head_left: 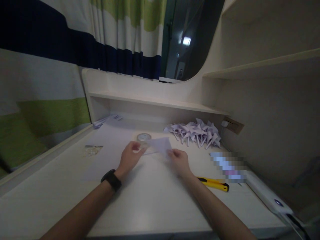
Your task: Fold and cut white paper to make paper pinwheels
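A thin sheet of pale paper (160, 145) is stretched between my two hands above the desk. My left hand (130, 155), with a black watch on its wrist, pinches the sheet's left side. The opposite edge is gripped between the thumb and fingers of my right hand (180, 161), slightly blurred. Just behind the paper lies a roll of clear tape (144, 137). Below my right forearm a yellow utility knife (213, 183) rests on the desk, its front end hidden by the arm.
Paper pinwheels (195, 131) are heaped at the back right. At left lie large white sheets (107, 143) and a small pile of pins or bits (92, 150). A blurred-out phone-like object (227, 166) and a white power strip (267, 191) line the right side. A shelf (155, 101) runs along the back.
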